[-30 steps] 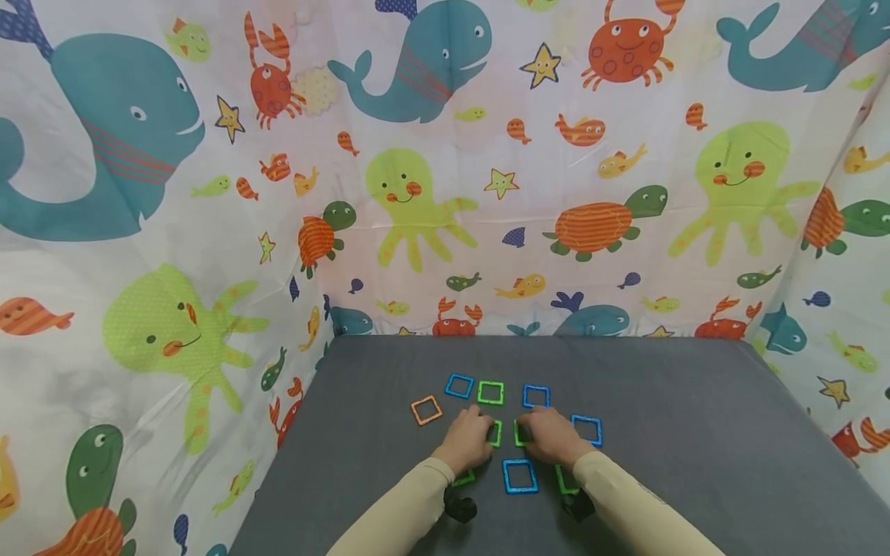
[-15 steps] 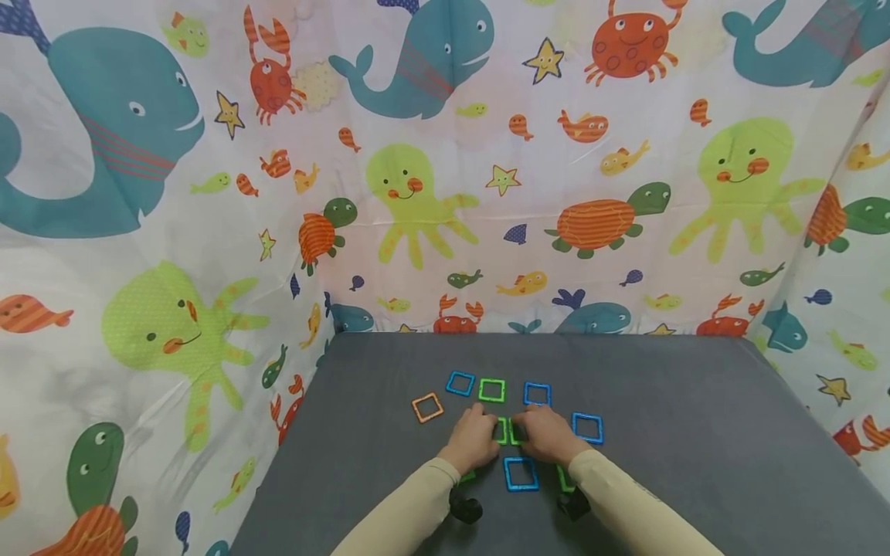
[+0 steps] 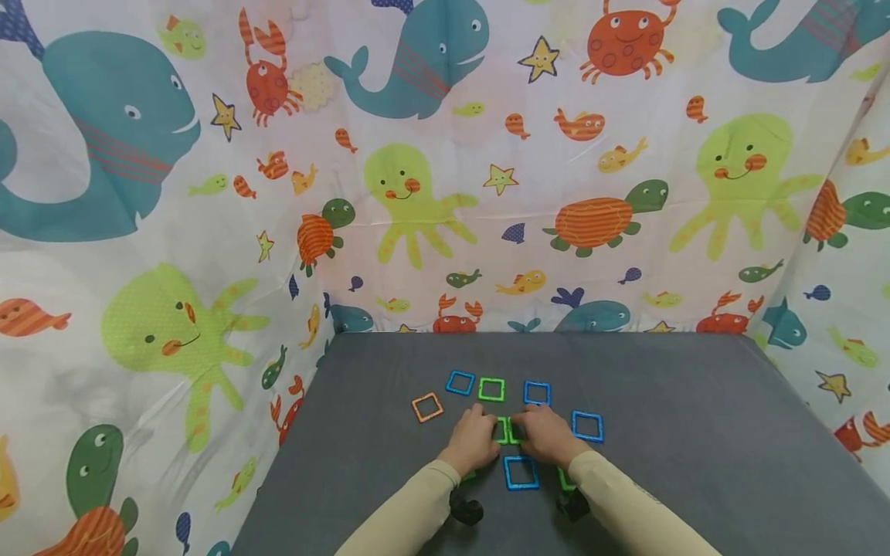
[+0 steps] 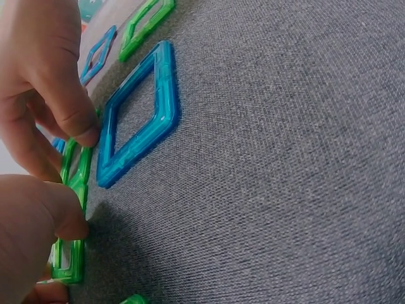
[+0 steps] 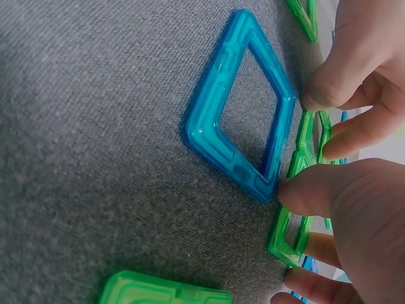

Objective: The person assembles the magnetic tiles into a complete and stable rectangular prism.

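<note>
Green translucent plastic in both grips. Pinched in the left grip (image 3: 473, 438), a left green square frame (image 4: 78, 261); pinched likewise in the right grip (image 3: 549, 434), a right green square frame (image 5: 280, 229). Thumbs on the near edges, fingertips toward the far side, partly hidden. Inner edges nearly parallel, seemingly touching in both wrist views; joined or merely abutting, cannot tell. Square, so no long axis apiece; as a pair, running left to right, straight from one grip to the other. By judgement, the key relation right there at the seam, inward from each grip, with the right fingertips slightly closer to it in the head view.

Just beside the pair, on the near side, lying flat and unheld: a blue translucent plastic square frame (image 3: 521, 486). Partly covered at the left wrist, a near-left green frame (image 3: 469, 476); at the right, a near-right green frame (image 3: 565, 480). Beyond the hands, well apart from either grip: an orange square frame (image 3: 433, 416), a tilted blue frame (image 3: 464, 374) and a far green frame (image 3: 492, 399). All resting on a grey cloth-covered counter (image 3: 695, 401).
</note>
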Action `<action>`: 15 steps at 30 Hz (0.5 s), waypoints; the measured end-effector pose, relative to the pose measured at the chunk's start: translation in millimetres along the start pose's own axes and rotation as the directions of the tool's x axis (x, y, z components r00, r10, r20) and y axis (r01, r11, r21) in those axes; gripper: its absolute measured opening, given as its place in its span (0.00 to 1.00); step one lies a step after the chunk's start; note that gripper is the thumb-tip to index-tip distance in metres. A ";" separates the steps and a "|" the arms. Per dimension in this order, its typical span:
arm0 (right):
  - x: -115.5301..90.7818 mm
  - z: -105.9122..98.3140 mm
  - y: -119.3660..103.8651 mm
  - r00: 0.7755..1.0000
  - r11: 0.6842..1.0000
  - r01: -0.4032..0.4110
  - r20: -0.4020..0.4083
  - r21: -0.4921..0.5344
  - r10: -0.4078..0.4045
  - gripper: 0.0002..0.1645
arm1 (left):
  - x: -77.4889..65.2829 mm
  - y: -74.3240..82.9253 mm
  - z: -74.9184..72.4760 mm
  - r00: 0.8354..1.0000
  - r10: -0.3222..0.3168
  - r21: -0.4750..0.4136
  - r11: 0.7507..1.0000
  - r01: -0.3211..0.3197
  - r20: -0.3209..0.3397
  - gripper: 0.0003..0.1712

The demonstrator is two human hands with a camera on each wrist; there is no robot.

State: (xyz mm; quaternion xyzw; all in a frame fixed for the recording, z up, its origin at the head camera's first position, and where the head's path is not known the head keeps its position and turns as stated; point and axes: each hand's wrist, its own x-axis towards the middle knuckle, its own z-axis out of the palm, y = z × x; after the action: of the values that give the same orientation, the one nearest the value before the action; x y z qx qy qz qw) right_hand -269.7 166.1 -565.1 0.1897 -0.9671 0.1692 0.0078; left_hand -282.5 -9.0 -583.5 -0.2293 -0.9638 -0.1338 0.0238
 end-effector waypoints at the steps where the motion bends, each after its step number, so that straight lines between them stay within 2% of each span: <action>1: -0.2 0.3 0.1 1.000 1.000 -0.002 0.001 -0.001 0.002 0.19 | -0.3 0.1 0.3 1.000 -0.001 -0.004 1.000 0.001 -0.001 0.22; 9: -1.9 0.1 0.2 1.000 1.000 0.015 -0.002 -0.013 -0.015 0.17 | 1.2 0.8 1.8 0.999 -0.034 -0.007 0.999 0.034 0.034 0.23; 15: -2.8 0.0 1.2 1.000 0.999 0.027 0.002 -0.017 -0.027 0.16 | 1.3 -0.1 0.7 0.999 -0.025 0.004 1.000 0.024 0.030 0.22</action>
State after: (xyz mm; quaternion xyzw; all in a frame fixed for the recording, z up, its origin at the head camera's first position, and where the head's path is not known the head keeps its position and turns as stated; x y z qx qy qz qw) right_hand -267.6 168.1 -565.8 0.2029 -0.9659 0.1607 0.0107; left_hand -283.7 -8.3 -584.0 -0.2194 -0.9670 -0.1290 0.0081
